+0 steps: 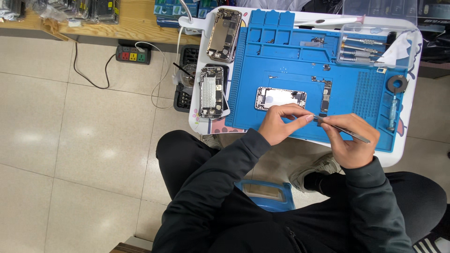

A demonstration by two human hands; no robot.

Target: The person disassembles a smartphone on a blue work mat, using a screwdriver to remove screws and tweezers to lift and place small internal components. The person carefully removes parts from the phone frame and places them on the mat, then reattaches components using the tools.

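My left hand [280, 124] is pinched at the near edge of a blue work mat [290, 61], its fingertips meeting the tip of a pair of metal tweezers [344, 131]. My right hand [349, 143] grips those tweezers. Whatever sits between the tweezer tip and my left fingertips is too small to make out. An opened phone housing [280, 98] lies on the mat just beyond my left hand. A small dark circuit board [326, 95] lies to its right.
Two more opened phone bodies [224, 34] [211, 91] rest on the white table's left side. A clear tray of screwdrivers [370, 47], a roll of tape [397, 84] and a tube [392, 112] sit at the right. A power strip [133, 55] lies on the tiled floor.
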